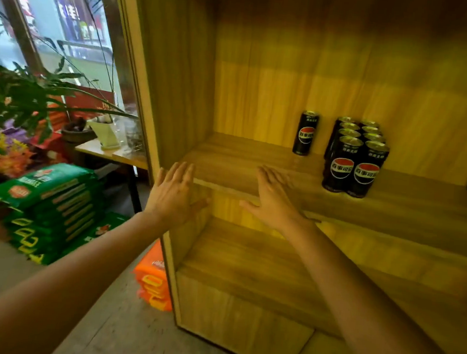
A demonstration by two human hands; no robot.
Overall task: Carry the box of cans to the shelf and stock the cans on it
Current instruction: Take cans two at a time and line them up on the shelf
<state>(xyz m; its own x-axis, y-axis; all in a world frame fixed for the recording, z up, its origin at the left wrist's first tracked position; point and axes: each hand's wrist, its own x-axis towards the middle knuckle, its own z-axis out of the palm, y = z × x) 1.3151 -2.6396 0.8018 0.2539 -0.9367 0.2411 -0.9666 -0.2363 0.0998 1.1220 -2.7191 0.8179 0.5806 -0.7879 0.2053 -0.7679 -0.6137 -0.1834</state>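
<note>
Left fingers (183, 172): held straight and slightly apart, with nothing gripped; seen over the front left corner of the shelf board (236, 163).
Right fingers (269, 175): held straight and slightly apart, thumb out to the side, with nothing gripped; seen over the board's front edge.
Contact: whether either set of fingers touches the board cannot be told.
Left hand (173, 192) and right hand (271, 201): backs are shown to the camera; the two are held apart, side by side.
Single can (306, 133): stood upright near the board's back edge, just left of the can group (354, 159).
Can group: eight black cans are packed upright in two rows running front to back, right of both hands and apart from them.
Lower board (247, 262): seen beneath the hands.
Floor, left of the unit: green sacks (55, 203) are stacked; orange packs (154, 277) lie at the unit's foot.
</note>
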